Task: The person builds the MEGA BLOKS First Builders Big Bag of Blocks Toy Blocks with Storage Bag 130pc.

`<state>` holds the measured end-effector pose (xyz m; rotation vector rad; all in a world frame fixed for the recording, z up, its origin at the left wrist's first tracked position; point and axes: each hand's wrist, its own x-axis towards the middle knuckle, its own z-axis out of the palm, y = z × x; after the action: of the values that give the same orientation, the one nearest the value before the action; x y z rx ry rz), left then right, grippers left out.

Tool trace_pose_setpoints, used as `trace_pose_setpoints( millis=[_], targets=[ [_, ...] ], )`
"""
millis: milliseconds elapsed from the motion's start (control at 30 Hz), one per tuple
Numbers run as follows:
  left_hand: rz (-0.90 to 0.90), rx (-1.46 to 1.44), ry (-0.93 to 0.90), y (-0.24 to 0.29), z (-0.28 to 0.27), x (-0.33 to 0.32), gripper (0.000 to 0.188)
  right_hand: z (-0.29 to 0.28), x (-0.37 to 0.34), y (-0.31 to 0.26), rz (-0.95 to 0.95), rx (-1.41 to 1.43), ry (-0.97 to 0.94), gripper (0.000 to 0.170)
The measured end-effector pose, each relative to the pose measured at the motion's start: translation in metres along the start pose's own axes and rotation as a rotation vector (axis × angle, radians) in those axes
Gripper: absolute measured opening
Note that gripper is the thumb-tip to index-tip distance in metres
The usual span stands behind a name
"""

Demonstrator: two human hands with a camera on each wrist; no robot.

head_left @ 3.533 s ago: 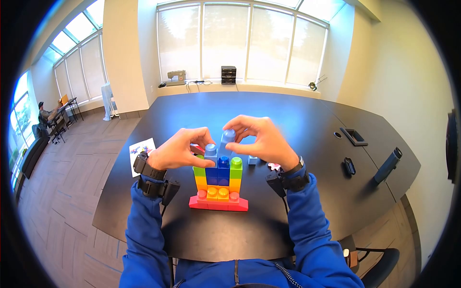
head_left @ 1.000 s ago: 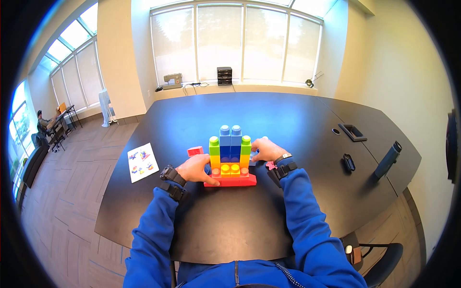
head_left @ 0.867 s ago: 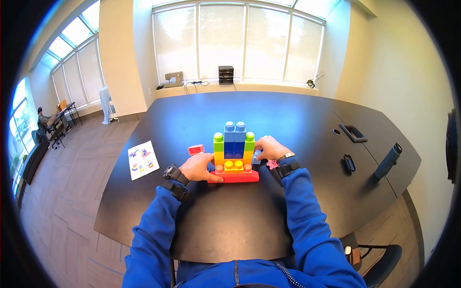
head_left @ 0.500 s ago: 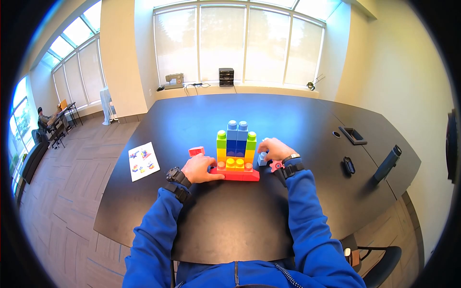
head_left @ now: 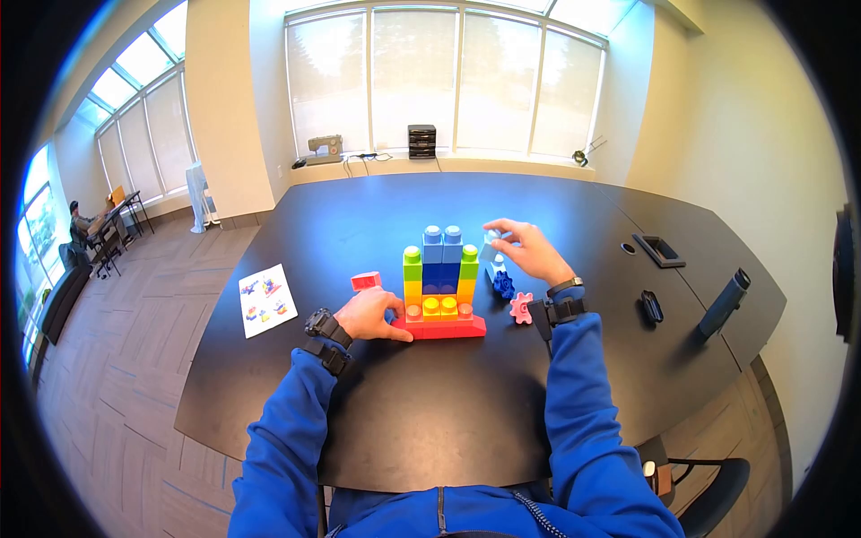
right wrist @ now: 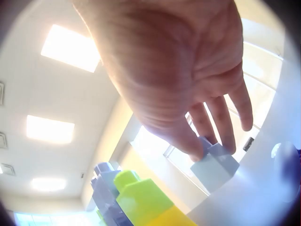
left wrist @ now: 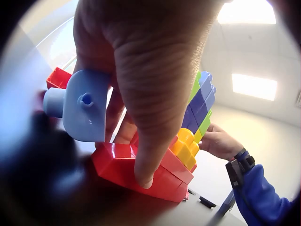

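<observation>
A tower of toy building blocks [head_left: 440,274] stands on a red base [head_left: 448,330], with yellow, green, dark blue and light blue blocks stacked up. My left hand [head_left: 369,316] grips the base's left end, the thumb across its front face in the left wrist view. Beside that hand is a light blue piece [left wrist: 85,106] with a round peg. To the right of the tower, my right hand [head_left: 531,252] pinches a pale blue block [right wrist: 215,168] between thumb and fingers. Below it are another pale blue block [head_left: 496,265], a dark blue gear [head_left: 503,285] and a pink gear [head_left: 521,308].
A red block [head_left: 366,281] lies behind the left hand. A printed picture sheet [head_left: 268,300] is at the table's left. A dark bottle [head_left: 725,305] and a black case [head_left: 652,306] stand at right. Someone sits at a far desk.
Both hands have come down from the tower's top, where light blue blocks now sit. The left hand now holds the base; the right has moved outward and up with a pale blue block.
</observation>
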<state>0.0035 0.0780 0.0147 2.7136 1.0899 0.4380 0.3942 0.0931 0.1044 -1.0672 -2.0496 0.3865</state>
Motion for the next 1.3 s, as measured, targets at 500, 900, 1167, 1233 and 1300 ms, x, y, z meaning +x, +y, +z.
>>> trace_pose_setpoints(
  millis=[500, 900, 1167, 1233, 1300],
  targets=[
    [-0.005, -0.008, -0.044, 0.007, -0.005, 0.000, 0.067, -0.006, -0.002, -0.096, -0.168, 0.122, 0.249, 0.031],
    [-0.067, -0.563, 0.455, 0.049, -0.044, 0.017, 0.089, -0.005, 0.000, -0.085, -0.121, 0.142, 0.170, 0.030],
    [-0.001, -0.831, 0.536, 0.089, -0.047, 0.062, 0.073, -0.006, -0.001, -0.086, -0.133, 0.286, 0.177, 0.033],
    [0.018, -0.863, 0.543, 0.084, -0.044, 0.068, 0.066, -0.007, 0.001, -0.086, -0.136, 0.287, 0.195, 0.034],
    [0.032, -0.896, 0.532, 0.077, -0.039, 0.070, 0.059, -0.006, 0.004, -0.084, -0.216, 0.315, 0.220, 0.034]
  ],
)
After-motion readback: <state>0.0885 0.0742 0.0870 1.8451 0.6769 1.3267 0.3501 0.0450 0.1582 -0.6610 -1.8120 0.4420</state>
